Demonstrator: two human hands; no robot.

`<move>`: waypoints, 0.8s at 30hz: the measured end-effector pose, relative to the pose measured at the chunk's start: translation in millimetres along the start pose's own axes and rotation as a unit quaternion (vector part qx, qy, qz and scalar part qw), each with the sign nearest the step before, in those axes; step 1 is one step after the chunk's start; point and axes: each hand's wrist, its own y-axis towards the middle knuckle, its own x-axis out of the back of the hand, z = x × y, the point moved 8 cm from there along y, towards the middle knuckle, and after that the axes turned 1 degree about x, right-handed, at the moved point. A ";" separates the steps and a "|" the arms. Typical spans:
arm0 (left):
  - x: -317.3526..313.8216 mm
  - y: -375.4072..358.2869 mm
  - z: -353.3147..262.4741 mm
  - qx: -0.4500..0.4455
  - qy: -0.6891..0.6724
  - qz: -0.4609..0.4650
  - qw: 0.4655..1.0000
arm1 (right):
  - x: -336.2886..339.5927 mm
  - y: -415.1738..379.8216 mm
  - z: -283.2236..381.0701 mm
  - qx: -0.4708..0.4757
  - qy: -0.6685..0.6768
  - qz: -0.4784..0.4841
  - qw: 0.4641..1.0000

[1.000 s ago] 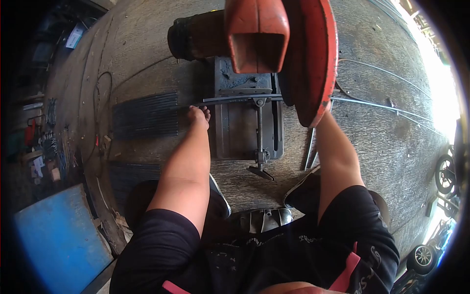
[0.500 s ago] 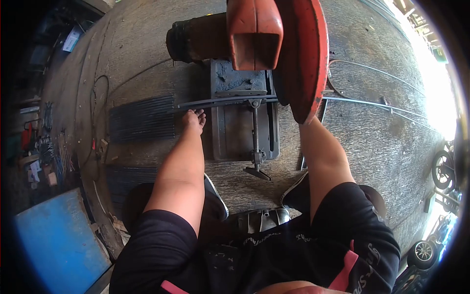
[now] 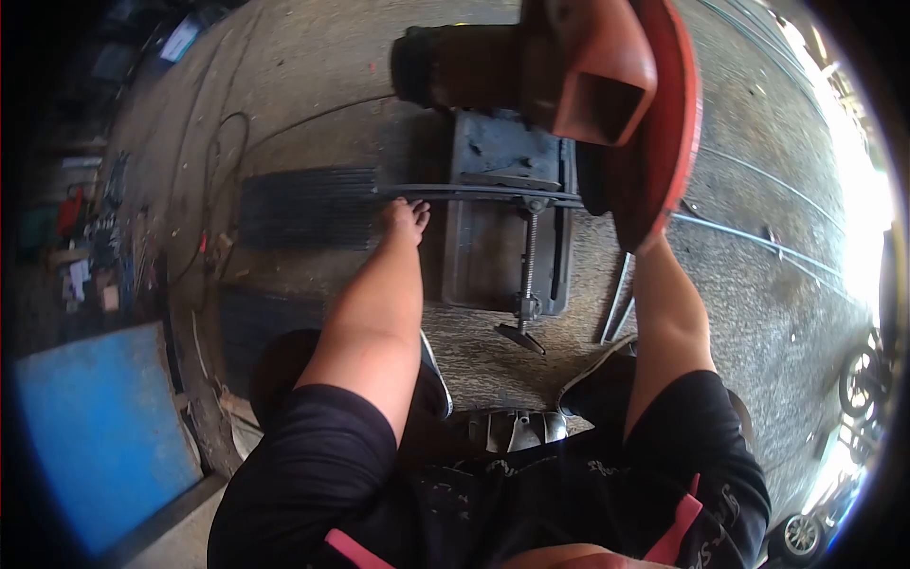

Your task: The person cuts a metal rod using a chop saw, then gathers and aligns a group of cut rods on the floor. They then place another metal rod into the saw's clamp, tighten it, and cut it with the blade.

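Slipping sideways, the rods (image 3: 438,192) at frame centre could pinch the half-curled left hand (image 3: 408,220), grip unclear; the upper-right red guard (image 3: 681,133) hides the right hand.

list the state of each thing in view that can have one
Saw head, raised above the base
Metal bars, lying across the base
Clamp screw, tightness unclear
Left hand, at the bars' left end; grip unclear
Right hand, hidden behind the red guard
Dark rods, laid side by side
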 end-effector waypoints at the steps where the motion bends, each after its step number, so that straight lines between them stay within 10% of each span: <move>1: 0.0 -2.4 -1.1 0.002 -0.017 0.001 1.000 | 4.1 17.2 -7.9 -0.008 -0.004 0.009 1.000; 24: -25.8 1.9 12.2 -0.044 0.150 0.034 0.987 | -24.4 54.0 -50.7 -0.116 -0.023 0.199 0.973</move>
